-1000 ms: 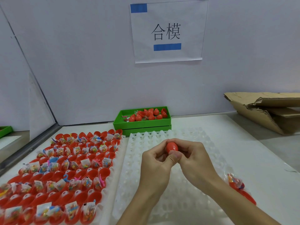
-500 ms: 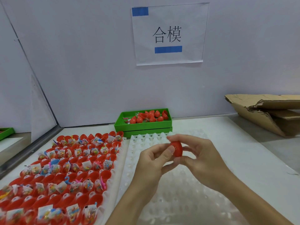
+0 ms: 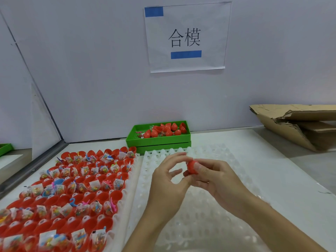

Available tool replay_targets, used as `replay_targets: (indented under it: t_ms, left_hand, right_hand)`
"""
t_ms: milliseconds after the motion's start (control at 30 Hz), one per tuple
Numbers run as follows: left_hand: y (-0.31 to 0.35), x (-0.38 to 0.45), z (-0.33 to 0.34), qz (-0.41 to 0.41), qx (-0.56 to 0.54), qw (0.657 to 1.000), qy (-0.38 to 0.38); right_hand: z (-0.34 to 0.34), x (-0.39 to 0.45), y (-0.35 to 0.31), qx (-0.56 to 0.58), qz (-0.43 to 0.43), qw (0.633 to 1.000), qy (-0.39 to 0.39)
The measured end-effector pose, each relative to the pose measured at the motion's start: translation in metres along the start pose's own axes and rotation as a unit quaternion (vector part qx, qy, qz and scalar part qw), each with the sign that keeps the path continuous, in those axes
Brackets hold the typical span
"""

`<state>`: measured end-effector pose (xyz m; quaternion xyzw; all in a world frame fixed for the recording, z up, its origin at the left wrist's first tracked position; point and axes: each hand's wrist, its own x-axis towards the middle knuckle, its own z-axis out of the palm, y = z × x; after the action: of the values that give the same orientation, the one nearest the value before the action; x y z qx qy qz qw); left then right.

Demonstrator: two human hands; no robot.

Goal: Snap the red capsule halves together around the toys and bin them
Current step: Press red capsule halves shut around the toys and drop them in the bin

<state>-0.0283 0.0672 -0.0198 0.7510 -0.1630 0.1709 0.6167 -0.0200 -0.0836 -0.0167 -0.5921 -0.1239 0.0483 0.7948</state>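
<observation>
A closed red capsule (image 3: 192, 167) is pinched between the thumb and fingers of my right hand (image 3: 214, 180), held above the white moulded tray (image 3: 236, 171). My left hand (image 3: 168, 180) hovers just left of it with fingers spread loosely, its thumb tip close to the capsule's underside; whether it touches I cannot tell. On the left, a white tray holds several red capsule halves (image 3: 101, 195), many with small bagged toys (image 3: 94, 185) in them. A green bin (image 3: 160, 140) at the back holds several closed red capsules (image 3: 169, 129).
Torn cardboard (image 3: 298, 122) lies at the back right. A paper sign (image 3: 186, 37) hangs on the white wall behind the bin. A partition with a metal edge (image 3: 36, 162) runs along the left, with another green tray (image 3: 5, 148) beyond it.
Both hands pressed the capsule together a second ago. Now my left hand has loosened and drawn back, leaving the capsule in my right hand, which has lifted slightly toward the bin.
</observation>
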Motion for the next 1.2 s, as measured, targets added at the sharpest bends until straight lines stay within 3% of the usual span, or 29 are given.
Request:
replay_targets:
  t_ms: [100,267,500,667,833,900,1033,1200]
  left_hand:
    - [0.003,-0.001,0.000,-0.048,-0.090,0.994,-0.042]
    - [0.002,-0.001,0.003,-0.126,-0.135,0.982,-0.045]
    - [-0.004,-0.004,0.013,-0.128,-0.113,0.985,-0.012]
    - [-0.005,-0.005,0.015,-0.112,-0.116,0.987,0.001]
    - [-0.005,-0.003,0.013,-0.112,-0.148,0.983,-0.012]
    - [-0.005,-0.002,0.011,-0.127,-0.185,0.974,-0.036]
    - [-0.001,0.003,0.006,-0.184,-0.264,0.947,-0.008]
    - [0.000,0.005,0.004,-0.205,-0.313,0.926,-0.042]
  right_hand:
    - [-0.001,0.001,0.000,0.001,-0.007,1.000,0.002]
    - [0.003,-0.003,0.002,-0.055,-0.065,0.996,-0.016]
    - [0.009,-0.005,0.009,-0.215,-0.122,0.969,0.029]
    - [0.012,-0.004,0.013,-0.225,-0.132,0.964,0.044]
    - [0.004,-0.002,0.002,-0.192,-0.139,0.972,0.009]
    - [-0.001,-0.001,-0.001,-0.212,-0.155,0.965,0.010]
    - [-0.007,-0.001,-0.006,-0.313,-0.193,0.929,0.043]
    - [-0.006,-0.003,-0.007,-0.318,-0.187,0.929,0.022]
